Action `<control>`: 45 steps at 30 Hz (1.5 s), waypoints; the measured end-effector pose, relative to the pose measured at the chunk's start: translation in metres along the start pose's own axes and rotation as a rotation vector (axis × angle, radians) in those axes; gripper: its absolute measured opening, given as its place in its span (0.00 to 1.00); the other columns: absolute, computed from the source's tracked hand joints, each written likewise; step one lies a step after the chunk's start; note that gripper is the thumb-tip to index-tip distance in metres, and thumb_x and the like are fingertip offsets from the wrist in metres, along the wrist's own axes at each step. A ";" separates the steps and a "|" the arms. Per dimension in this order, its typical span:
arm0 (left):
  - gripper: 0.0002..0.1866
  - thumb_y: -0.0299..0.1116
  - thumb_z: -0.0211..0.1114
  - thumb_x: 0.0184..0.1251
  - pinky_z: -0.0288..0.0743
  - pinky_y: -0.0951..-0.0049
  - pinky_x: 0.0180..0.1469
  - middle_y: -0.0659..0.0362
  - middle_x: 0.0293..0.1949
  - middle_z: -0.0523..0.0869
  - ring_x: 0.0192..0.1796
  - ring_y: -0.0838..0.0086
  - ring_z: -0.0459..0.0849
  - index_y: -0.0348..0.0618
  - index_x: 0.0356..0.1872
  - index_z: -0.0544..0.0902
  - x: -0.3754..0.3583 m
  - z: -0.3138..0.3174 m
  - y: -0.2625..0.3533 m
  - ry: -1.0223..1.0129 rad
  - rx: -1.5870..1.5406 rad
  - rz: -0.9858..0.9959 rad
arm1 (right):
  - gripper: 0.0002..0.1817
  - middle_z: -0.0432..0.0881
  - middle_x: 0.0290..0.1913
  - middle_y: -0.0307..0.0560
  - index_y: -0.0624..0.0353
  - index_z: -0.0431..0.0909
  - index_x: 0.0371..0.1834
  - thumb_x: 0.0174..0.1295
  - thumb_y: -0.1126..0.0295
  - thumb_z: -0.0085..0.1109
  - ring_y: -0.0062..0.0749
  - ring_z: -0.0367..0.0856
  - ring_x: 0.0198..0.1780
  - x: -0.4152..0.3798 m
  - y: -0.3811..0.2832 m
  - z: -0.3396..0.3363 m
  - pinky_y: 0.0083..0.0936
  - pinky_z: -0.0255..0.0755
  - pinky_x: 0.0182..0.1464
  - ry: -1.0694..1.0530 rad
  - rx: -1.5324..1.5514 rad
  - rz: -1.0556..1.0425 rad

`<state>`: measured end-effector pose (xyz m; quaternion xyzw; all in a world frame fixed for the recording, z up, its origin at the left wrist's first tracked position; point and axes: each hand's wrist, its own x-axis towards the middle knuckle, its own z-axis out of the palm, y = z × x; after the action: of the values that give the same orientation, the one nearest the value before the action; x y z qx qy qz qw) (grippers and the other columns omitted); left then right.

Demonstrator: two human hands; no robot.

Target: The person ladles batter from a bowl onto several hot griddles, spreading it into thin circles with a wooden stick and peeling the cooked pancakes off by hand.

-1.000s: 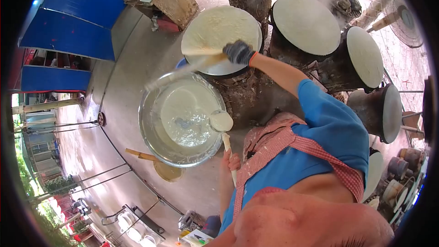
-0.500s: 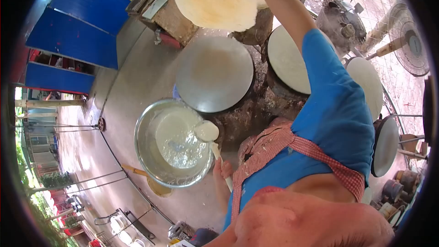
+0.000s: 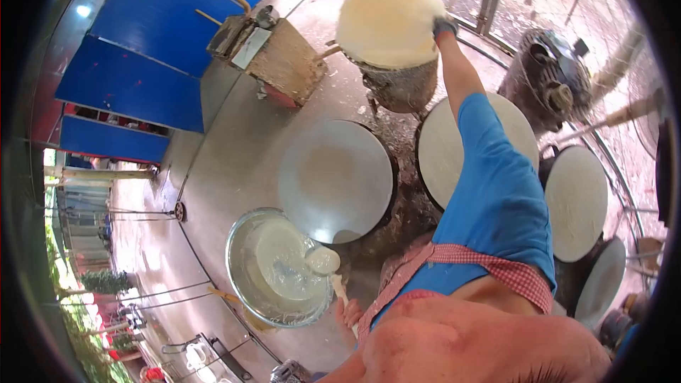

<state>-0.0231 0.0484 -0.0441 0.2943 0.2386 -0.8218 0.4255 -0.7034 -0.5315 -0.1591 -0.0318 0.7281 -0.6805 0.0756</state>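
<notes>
My right hand [image 3: 445, 26], in a dark glove, is at the edge of a large thin round pancake [image 3: 386, 18], gripping its rim. The pancake lies over the top of a crusty round stand [image 3: 404, 89]. In my left hand [image 3: 349, 312] is the pale handle of a ladle [image 3: 323, 261], its bowl coated with white batter. The ladle hangs over the rim of a metal basin [image 3: 237, 287] part-filled with batter [image 3: 284, 255]. Right beside the basin is a round grey griddle [image 3: 337, 181] with a bare surface.
More griddles, one with a white layer [image 3: 440, 142] and another one coated white [image 3: 578, 202], stand along my right side. A boxy stand [image 3: 287, 64], a sooty metal drum [image 3: 546, 81] and a fan [image 3: 645, 106] are farther off. Blue panels [image 3: 131, 81] rise ahead.
My right hand has carried the pancake farther right, onto the round stand. The ladle has stayed at the basin's rim in my left hand. My view has shifted.
</notes>
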 end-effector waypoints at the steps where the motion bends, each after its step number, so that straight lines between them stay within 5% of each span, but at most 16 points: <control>1: 0.10 0.45 0.43 0.66 0.54 0.84 0.10 0.66 0.12 0.59 0.09 0.82 0.56 0.58 0.45 0.63 0.001 0.004 -0.001 0.007 -0.008 0.032 | 0.14 0.76 0.18 0.48 0.63 0.78 0.24 0.42 0.62 0.60 0.32 0.73 0.17 -0.022 -0.007 -0.017 0.32 0.67 0.20 -0.035 -0.086 0.043; 4: 0.13 0.45 0.42 0.67 0.55 0.84 0.10 0.66 0.13 0.60 0.09 0.82 0.57 0.60 0.50 0.64 -0.002 0.012 -0.001 0.012 -0.037 0.113 | 0.16 0.78 0.22 0.50 0.64 0.79 0.26 0.40 0.62 0.60 0.36 0.76 0.22 -0.047 0.017 -0.038 0.32 0.70 0.25 -0.143 -0.343 0.214; 6: 0.16 0.44 0.41 0.67 0.55 0.84 0.10 0.66 0.13 0.60 0.09 0.82 0.57 0.61 0.54 0.65 -0.005 0.013 -0.002 -0.001 -0.088 0.147 | 0.17 0.80 0.34 0.55 0.64 0.79 0.30 0.38 0.63 0.59 0.39 0.79 0.37 -0.046 0.034 -0.048 0.32 0.70 0.39 -0.199 -0.435 0.097; 13: 0.17 0.39 0.41 0.69 0.57 0.83 0.10 0.64 0.16 0.60 0.09 0.82 0.57 0.45 0.53 0.67 -0.011 0.033 -0.009 -0.160 -0.377 0.222 | 0.36 0.80 0.27 0.53 0.63 0.78 0.31 0.45 0.34 0.48 0.41 0.78 0.31 -0.047 0.023 -0.097 0.35 0.68 0.34 -0.445 -0.904 -0.515; 16: 0.18 0.39 0.41 0.69 0.58 0.83 0.11 0.62 0.17 0.61 0.10 0.82 0.57 0.46 0.57 0.65 -0.030 0.019 0.002 -0.208 -0.471 0.301 | 0.24 0.79 0.41 0.53 0.60 0.75 0.44 0.50 0.53 0.54 0.44 0.76 0.44 -0.200 -0.043 -0.121 0.32 0.67 0.46 -0.677 -0.676 -0.612; 18: 0.16 0.40 0.42 0.68 0.57 0.83 0.10 0.62 0.18 0.61 0.12 0.82 0.58 0.46 0.53 0.67 -0.045 -0.001 0.020 -0.302 -0.526 0.326 | 0.23 0.78 0.45 0.51 0.53 0.73 0.49 0.47 0.61 0.54 0.44 0.76 0.43 -0.184 0.034 -0.082 0.32 0.70 0.45 -0.890 -0.907 -2.031; 19: 0.15 0.41 0.43 0.68 0.56 0.83 0.10 0.62 0.19 0.61 0.14 0.82 0.60 0.47 0.49 0.70 -0.051 -0.013 0.032 -0.391 -0.549 0.320 | 0.26 0.77 0.45 0.46 0.46 0.69 0.53 0.44 0.66 0.54 0.46 0.75 0.43 -0.229 0.042 -0.072 0.37 0.70 0.43 -1.364 -1.142 -1.325; 22: 0.13 0.41 0.43 0.68 0.55 0.84 0.09 0.63 0.19 0.62 0.14 0.81 0.60 0.46 0.43 0.70 -0.060 -0.092 0.101 -0.503 -0.341 0.350 | 0.23 0.79 0.37 0.46 0.61 0.73 0.47 0.48 0.62 0.58 0.16 0.69 0.21 -0.497 -0.063 -0.160 0.18 0.65 0.22 -1.609 -0.900 -0.307; 24: 0.05 0.34 0.46 0.65 0.53 0.86 0.09 0.64 0.20 0.64 0.14 0.82 0.60 0.47 0.37 0.64 -0.062 -0.115 0.169 -0.211 -0.068 0.477 | 0.24 0.80 0.35 0.51 0.57 0.74 0.47 0.49 0.55 0.57 0.38 0.77 0.25 -0.572 -0.021 -0.171 0.33 0.68 0.29 -1.732 -0.615 -1.175; 25: 0.04 0.32 0.48 0.64 0.53 0.87 0.09 0.64 0.19 0.64 0.13 0.82 0.60 0.47 0.35 0.63 -0.065 -0.102 0.200 0.094 0.079 0.628 | 0.21 0.80 0.34 0.52 0.56 0.75 0.45 0.50 0.56 0.55 0.42 0.77 0.29 -0.611 0.000 -0.184 0.36 0.68 0.33 -1.717 -0.619 -1.291; 30: 0.08 0.26 0.48 0.60 0.53 0.85 0.09 0.65 0.18 0.64 0.13 0.83 0.60 0.47 0.38 0.61 0.033 -0.211 0.356 0.193 0.225 0.604 | 0.14 0.79 0.27 0.48 0.55 0.76 0.34 0.53 0.60 0.46 0.45 0.78 0.32 -0.752 0.092 -0.240 0.40 0.69 0.36 -1.742 -1.076 -1.553; 33: 0.11 0.25 0.49 0.58 0.54 0.82 0.09 0.64 0.18 0.64 0.12 0.81 0.59 0.46 0.41 0.60 0.077 -0.232 0.397 0.285 -0.132 0.265 | 0.16 0.79 0.27 0.50 0.55 0.75 0.37 0.54 0.57 0.46 0.46 0.78 0.30 -0.811 0.015 -0.264 0.40 0.70 0.33 -1.913 -1.173 -1.504; 35: 0.13 0.24 0.49 0.56 0.55 0.79 0.08 0.61 0.16 0.63 0.10 0.78 0.59 0.45 0.41 0.59 0.055 -0.195 0.384 0.496 0.418 0.577 | 0.16 0.79 0.28 0.50 0.54 0.75 0.39 0.54 0.56 0.46 0.45 0.78 0.31 -0.799 0.037 -0.260 0.39 0.70 0.33 -1.776 -1.175 -1.330; 41: 0.17 0.24 0.49 0.56 0.54 0.76 0.07 0.57 0.17 0.64 0.09 0.75 0.60 0.45 0.45 0.56 0.079 -0.187 0.384 0.481 0.560 0.633 | 0.20 0.79 0.32 0.54 0.50 0.73 0.46 0.54 0.53 0.49 0.46 0.77 0.36 -0.814 0.036 -0.277 0.38 0.70 0.40 -1.780 -1.391 -1.204; 43: 0.13 0.24 0.50 0.56 0.53 0.77 0.07 0.59 0.16 0.63 0.09 0.76 0.60 0.44 0.41 0.58 0.092 -0.180 0.379 0.485 0.521 0.566 | 0.22 0.79 0.33 0.55 0.52 0.74 0.46 0.54 0.52 0.48 0.48 0.77 0.35 -0.793 0.060 -0.278 0.39 0.69 0.40 -1.677 -1.250 -0.852; 45: 0.09 0.25 0.50 0.57 0.53 0.78 0.07 0.60 0.14 0.62 0.08 0.77 0.59 0.43 0.37 0.61 0.108 -0.164 0.381 0.472 0.498 0.505 | 0.22 0.79 0.32 0.55 0.53 0.74 0.46 0.54 0.51 0.47 0.48 0.77 0.35 -0.782 0.103 -0.300 0.39 0.69 0.40 -1.631 -1.160 -1.029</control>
<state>0.2932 -0.1061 -0.2890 0.6172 0.0441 -0.6346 0.4630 0.0278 -0.1114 -0.1910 -0.7944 0.5678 0.0350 0.2131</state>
